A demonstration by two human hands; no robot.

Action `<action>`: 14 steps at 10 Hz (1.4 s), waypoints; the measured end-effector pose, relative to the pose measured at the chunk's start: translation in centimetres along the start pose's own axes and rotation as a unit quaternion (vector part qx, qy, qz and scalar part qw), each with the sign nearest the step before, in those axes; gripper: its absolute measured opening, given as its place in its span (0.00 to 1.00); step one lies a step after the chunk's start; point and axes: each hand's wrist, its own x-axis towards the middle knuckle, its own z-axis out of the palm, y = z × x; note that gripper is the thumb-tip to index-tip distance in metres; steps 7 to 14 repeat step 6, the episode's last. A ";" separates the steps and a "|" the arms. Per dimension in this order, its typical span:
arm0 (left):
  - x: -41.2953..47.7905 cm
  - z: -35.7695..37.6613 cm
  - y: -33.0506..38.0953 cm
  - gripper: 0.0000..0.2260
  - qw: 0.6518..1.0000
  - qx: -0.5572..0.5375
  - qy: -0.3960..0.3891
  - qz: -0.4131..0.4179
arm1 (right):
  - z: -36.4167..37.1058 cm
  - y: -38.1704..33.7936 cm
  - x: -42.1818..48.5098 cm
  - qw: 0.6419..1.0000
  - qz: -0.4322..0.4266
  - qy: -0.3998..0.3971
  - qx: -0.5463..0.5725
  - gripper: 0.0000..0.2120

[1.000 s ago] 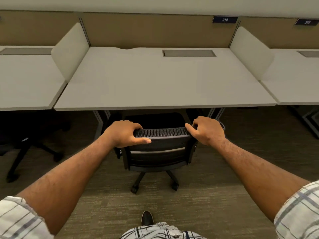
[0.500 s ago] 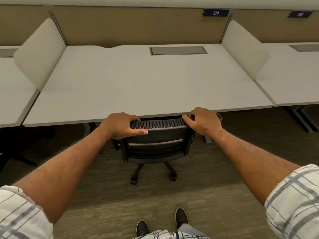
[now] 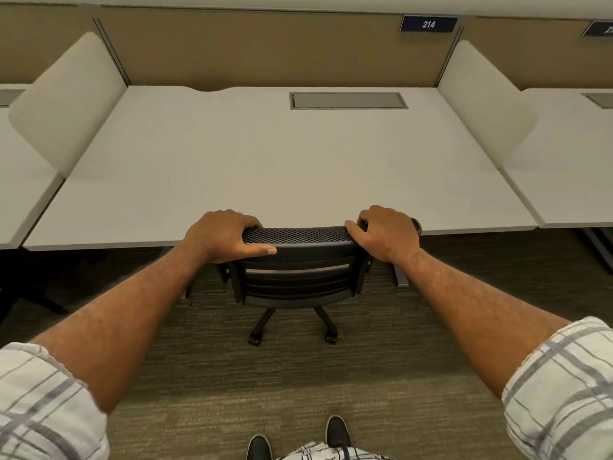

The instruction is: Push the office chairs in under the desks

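Black shoes (image 3: 258, 448) stand on the carpet (image 3: 298, 386) at the near edge. Just beyond, the mesh office chair (image 3: 298, 277) has its backrest top at the white counter's (image 3: 265, 167) near edge, with the seat hidden beneath. The left grip (image 3: 225, 235) curls over the backrest's left top corner, and the right grip (image 3: 386, 232) clasps the right corner. Farther back lies a grey cable hatch (image 3: 348, 101), and sign 214 (image 3: 428, 24) sits on the far partition.
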 end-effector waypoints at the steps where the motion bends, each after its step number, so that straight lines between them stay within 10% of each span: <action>1: 0.4 0.1 0.0 0.44 1.000 -0.007 0.003 0.010 | 0.2 0.1 0.0 1.000 0.003 0.006 0.007 0.30; 14: -4.4 -0.1 0.7 0.46 0.996 0.030 0.084 -0.008 | -0.1 -2.4 -3.7 0.991 0.025 0.100 0.085 0.35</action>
